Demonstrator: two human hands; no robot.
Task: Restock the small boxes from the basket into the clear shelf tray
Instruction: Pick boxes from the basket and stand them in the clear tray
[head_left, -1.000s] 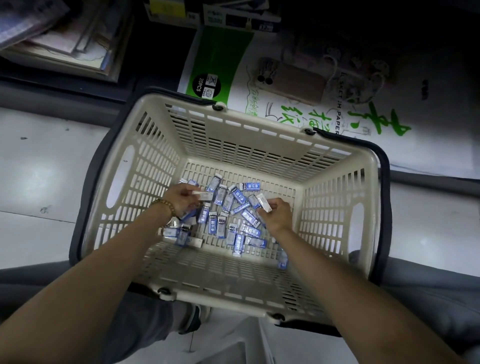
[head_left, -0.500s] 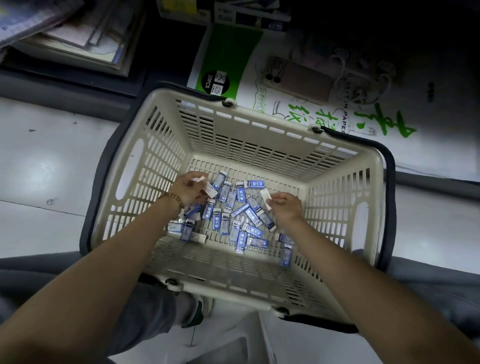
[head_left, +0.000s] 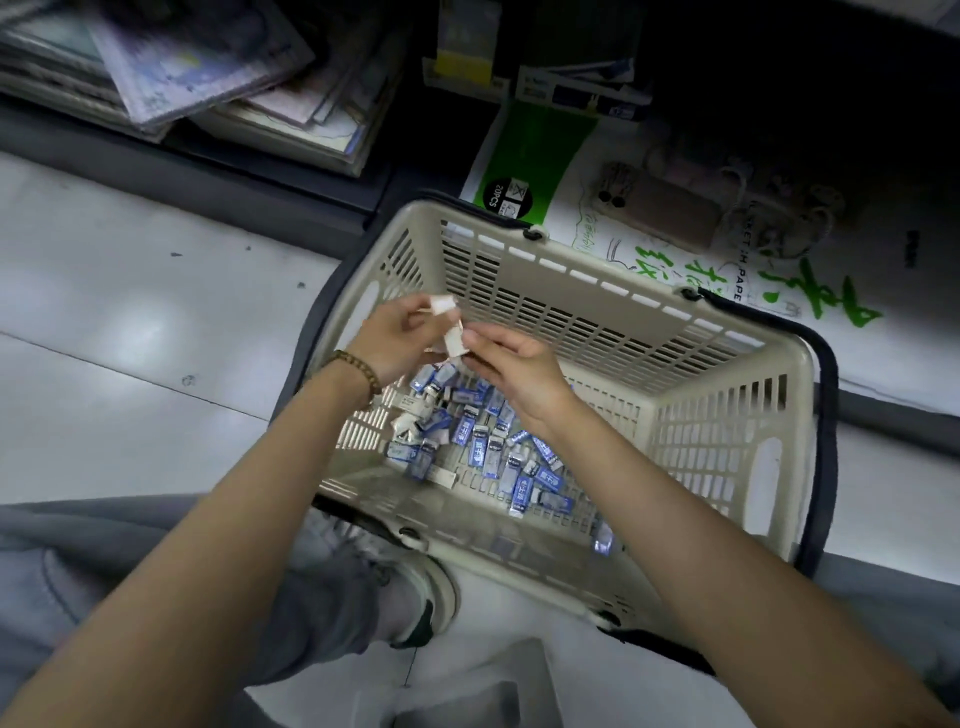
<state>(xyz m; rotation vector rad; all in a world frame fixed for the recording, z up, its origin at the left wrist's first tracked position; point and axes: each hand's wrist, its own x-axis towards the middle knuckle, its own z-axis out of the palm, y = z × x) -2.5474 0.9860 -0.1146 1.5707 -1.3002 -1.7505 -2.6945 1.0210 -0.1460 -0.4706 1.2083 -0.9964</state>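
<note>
Hands above basket (head_left: 727, 358) rim, left hand (head_left: 400, 338) and right hand (head_left: 511, 364) gripping white boxes (head_left: 453, 340).

Glossy pale floor (head_left: 130, 332), dark low shelf (head_left: 249, 176)

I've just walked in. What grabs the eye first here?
Two hands, left and right, meet above a beige basket on the floor, each holding small white boxes. Below them, blue-and-white boxes litter the basket's bottom. A green-printed bag lies behind it.
</note>
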